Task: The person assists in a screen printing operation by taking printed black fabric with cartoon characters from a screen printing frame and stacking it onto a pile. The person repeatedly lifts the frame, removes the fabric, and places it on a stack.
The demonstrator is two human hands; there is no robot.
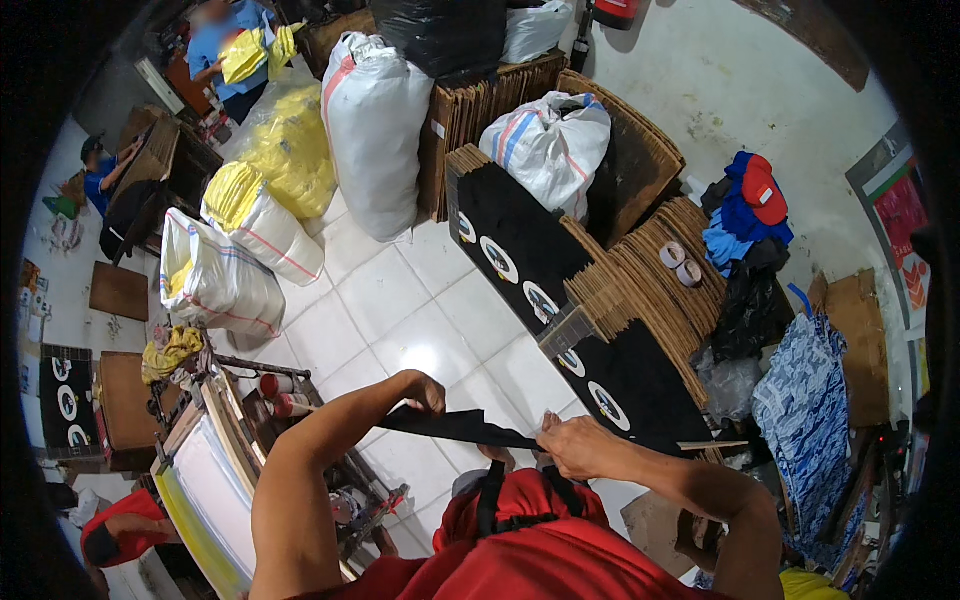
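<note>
A narrow strip of black cloth (462, 426) stretches between my hands in front of my body. My left hand (424, 391) has curled fingers closed on its upper edge near the left end. My right hand (575, 446) pinches the other end, with the thumb and fingers pressed together. Just beyond my right hand, a black fabric piece with round white prints (640, 375) lies on a stack of boards. A second printed black piece (510, 240) lies farther along the row. The fingertips of my left hand are partly hidden.
Stacked brown boards (665, 265) with two tape rolls (680, 264) stand at right. White sacks (375, 135) and yellow-filled bags (290, 145) line the far side. A rack of frames (215, 450) is close at left. Two people (235, 50) are at the far left.
</note>
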